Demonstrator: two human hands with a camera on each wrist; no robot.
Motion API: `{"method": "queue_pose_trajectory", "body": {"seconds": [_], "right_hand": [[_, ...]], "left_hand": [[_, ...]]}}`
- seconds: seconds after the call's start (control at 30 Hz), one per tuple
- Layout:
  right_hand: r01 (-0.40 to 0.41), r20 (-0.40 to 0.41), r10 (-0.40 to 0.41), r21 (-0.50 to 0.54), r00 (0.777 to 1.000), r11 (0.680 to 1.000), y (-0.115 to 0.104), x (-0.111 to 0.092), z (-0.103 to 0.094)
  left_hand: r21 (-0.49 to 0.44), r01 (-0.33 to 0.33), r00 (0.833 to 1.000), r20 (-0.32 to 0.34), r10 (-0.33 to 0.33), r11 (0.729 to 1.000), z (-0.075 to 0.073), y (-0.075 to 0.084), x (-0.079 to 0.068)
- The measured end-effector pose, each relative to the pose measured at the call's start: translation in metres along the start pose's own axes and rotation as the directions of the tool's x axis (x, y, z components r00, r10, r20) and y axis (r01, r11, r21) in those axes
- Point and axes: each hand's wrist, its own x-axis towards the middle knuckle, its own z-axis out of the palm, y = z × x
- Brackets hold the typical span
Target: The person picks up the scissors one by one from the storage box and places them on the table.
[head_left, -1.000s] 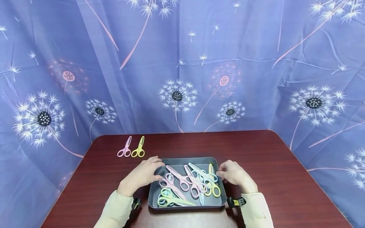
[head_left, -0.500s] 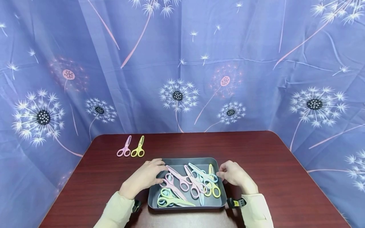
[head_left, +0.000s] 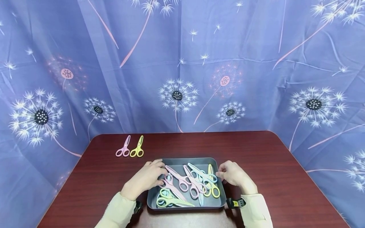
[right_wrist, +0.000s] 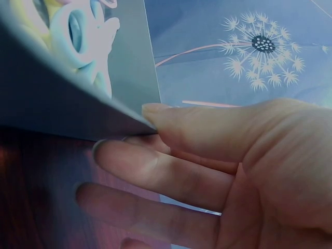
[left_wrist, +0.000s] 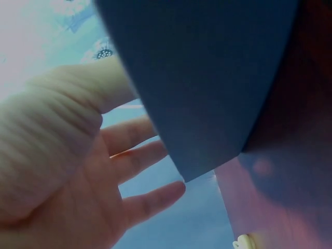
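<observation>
A grey rectangular tray (head_left: pixel 182 207) on the table holds several pairs of scissors in pastel colours. My left hand (head_left: pixel 146 175) reaches over its left rim, the fingers and thumb hanging over a pink pair of scissors (head_left: pixel 175 191). In the left wrist view the tray's wall hides the tips of the thumb and some fingers, while the little finger extends straight beside the corner. At the opposite side my right hand (head_left: pixel 235 173) grips the tray's rim, thumb on top and fingers against the outside. Green scissors (head_left: pixel 171 201) lie in the near left corner; yellow scissors (head_left: pixel 215 192) lie near the right wall.
Pink scissors (head_left: pixel 123 151) and yellow scissors (head_left: pixel 137 150) lie side by side on the dark red-brown table (head_left: pixel 282 177), back left. Behind it hangs a blue curtain (head_left: pixel 142 95) with a dandelion print.
My left hand has shifted slightly right and farther over the tray, its fingers lower toward the pink scissors. The right hand has stayed at the rim.
</observation>
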Motion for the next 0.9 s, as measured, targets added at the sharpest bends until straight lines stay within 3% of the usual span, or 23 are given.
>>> {"method": "queue_pose_trajectory", "body": {"seconds": [0.17, 0.5, 0.9], "right_hand": [[-0.003, 0.001, 0.003, -0.004, 1.000, 1.000, 0.0010, 0.0012, 0.0008], [-0.006, -0.001, 0.006, -0.006, 1.000, 1.000, 0.0011, 0.0002, 0.0004], [0.003, 0.003, -0.003, -0.012, 1.000, 1.000, 0.0016, 0.0017, -0.0010]], "left_hand": [[0.011, -0.001, 1.000, -0.005, 0.001, 1.000, 0.0000, 0.0038, -0.0007], [0.060, 0.032, 0.998, 0.056, -0.035, 0.998, 0.0043, 0.0087, 0.0018], [0.096, 0.004, 0.999, 0.046, -0.008, 0.995, 0.0032, 0.0090, 0.0030]]}}
